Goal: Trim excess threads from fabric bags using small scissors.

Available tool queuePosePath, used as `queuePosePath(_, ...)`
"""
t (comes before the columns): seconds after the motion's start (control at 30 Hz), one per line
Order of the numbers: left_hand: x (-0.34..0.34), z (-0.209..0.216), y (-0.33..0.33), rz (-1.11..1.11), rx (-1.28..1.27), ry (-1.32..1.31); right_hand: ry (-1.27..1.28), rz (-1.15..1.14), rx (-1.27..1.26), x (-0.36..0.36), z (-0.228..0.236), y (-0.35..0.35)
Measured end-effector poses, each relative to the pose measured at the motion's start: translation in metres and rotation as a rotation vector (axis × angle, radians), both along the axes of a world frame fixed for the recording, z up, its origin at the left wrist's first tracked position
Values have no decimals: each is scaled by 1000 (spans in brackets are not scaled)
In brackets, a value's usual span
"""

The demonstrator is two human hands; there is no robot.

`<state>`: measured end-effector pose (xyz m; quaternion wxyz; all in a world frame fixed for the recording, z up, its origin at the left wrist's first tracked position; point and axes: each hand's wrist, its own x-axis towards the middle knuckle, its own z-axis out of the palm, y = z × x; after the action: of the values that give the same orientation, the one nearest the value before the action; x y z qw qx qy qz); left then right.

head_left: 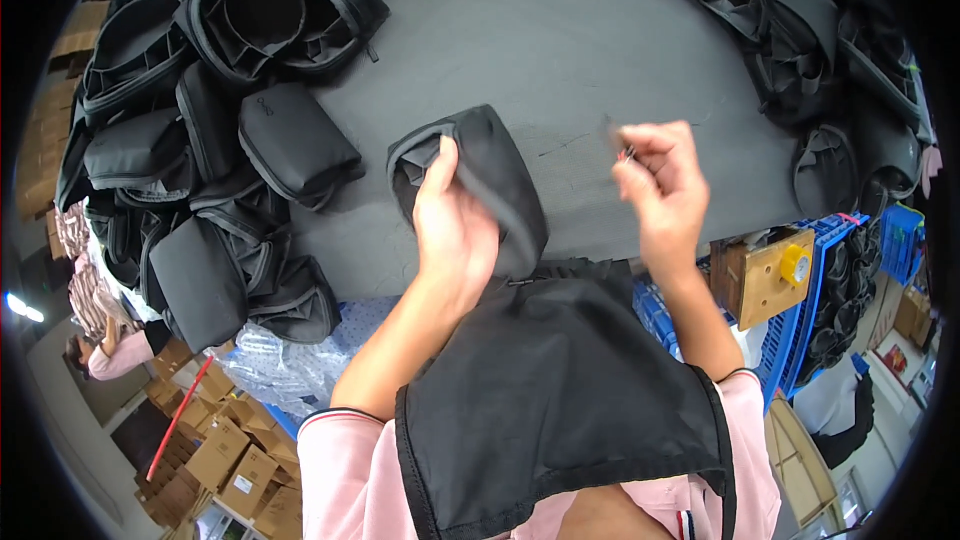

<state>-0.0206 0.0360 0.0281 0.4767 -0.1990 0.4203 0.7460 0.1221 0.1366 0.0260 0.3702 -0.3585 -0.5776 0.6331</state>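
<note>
One black apron [560, 400] lies nearest, below two bare hands. The left hand [458, 225] is clamped on one black pouch [505, 165], thumb inside its open mouth and palm against its side; the pouch is at the table's near edge, in front of the apron (whether it touches the tabletop, I cannot tell). The right hand [668, 195], well apart from it, has thumb and forefinger together on one small tool [623, 153], blurred, with a red part. Beyond spreads one grey table [590, 50], bearing two heaps of black pouches, a left heap [200, 270] and a right heap [800, 25], both too overlapped to count. Farther off, at left, are many cardboard boxes [220, 455].
</note>
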Motion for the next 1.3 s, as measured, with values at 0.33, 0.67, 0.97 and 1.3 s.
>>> queuePosePath(0.33, -22, -35, 4, -364, -78, 250, -381, 207, 163, -13, -35, -14)
queuePosePath(0.67, -16, -44, -6, -1126, -255, 911, -400, 163, 155, -11, -34, -32)
queuePosePath(0.97, -23, -56, 7, -1019, -273, 618, -185, 375, -671, -34, -62, 14)
queuePosePath(1.3, -17, -71, 19, -963, -541, 805, -399, 45, -42, 8, -46, -20)
